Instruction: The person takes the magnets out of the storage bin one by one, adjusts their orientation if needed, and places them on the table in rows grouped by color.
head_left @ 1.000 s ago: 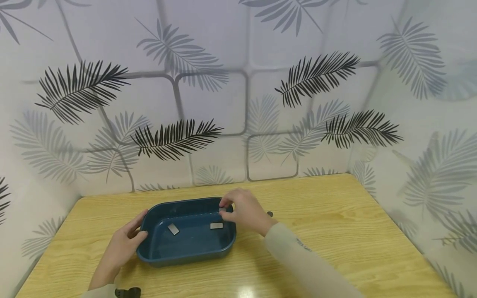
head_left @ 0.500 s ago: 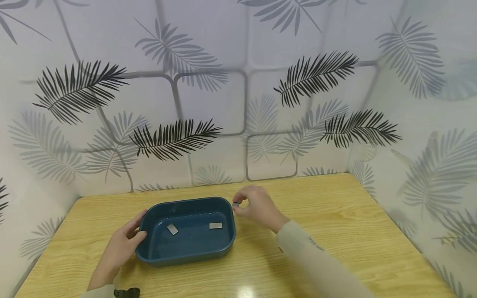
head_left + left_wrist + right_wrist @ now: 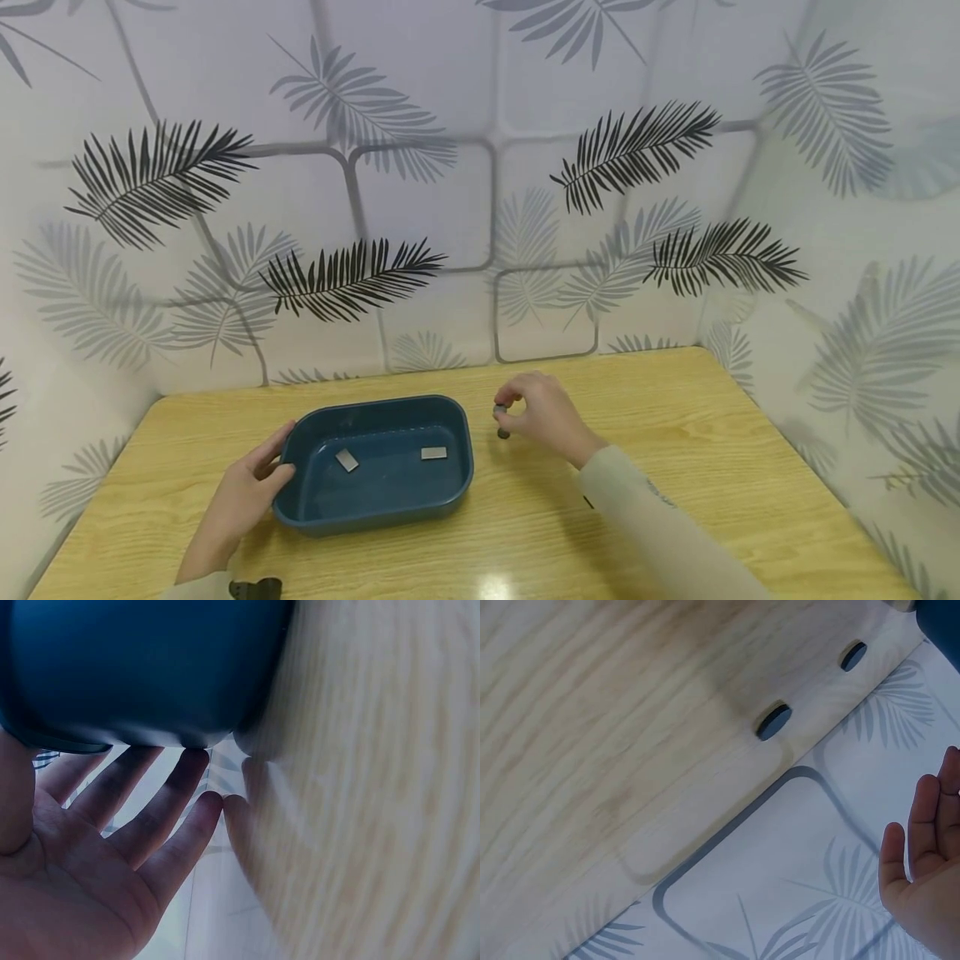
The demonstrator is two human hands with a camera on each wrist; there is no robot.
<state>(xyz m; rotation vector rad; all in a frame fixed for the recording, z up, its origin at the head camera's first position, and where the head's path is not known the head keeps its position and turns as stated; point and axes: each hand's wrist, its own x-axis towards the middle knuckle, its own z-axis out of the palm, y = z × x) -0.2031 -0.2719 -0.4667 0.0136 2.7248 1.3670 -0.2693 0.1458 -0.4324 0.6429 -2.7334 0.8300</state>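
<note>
My left hand [image 3: 243, 500] rests against the left end of a dark blue rectangular tub [image 3: 375, 518], its thumb at the rim. In the left wrist view the fingers [image 3: 169, 795] lie fairly straight, tips against the tub's outer wall [image 3: 150, 675]. To the right of the tub, my right hand [image 3: 551, 417] pinches a small grey disc [image 3: 500, 411] between thumb and fingertips, above the table. Just below it lies a dark disc [image 3: 503, 433]. The right wrist view shows two discs on the table, a nearer disc [image 3: 773, 721] and a farther disc [image 3: 853, 656].
Inside the tub lie two small silver rectangular blocks, a tilted block [image 3: 347, 460] at left and a level block [image 3: 433, 453] at right. The wooden table [image 3: 675, 467] meets a leaf-patterned wall [image 3: 450, 208] at its back edge.
The right hand has moved rightward from over the tub's right end to beyond it, with the disc in its fingers. A disc on the table has come into view. The left hand stays put.
</note>
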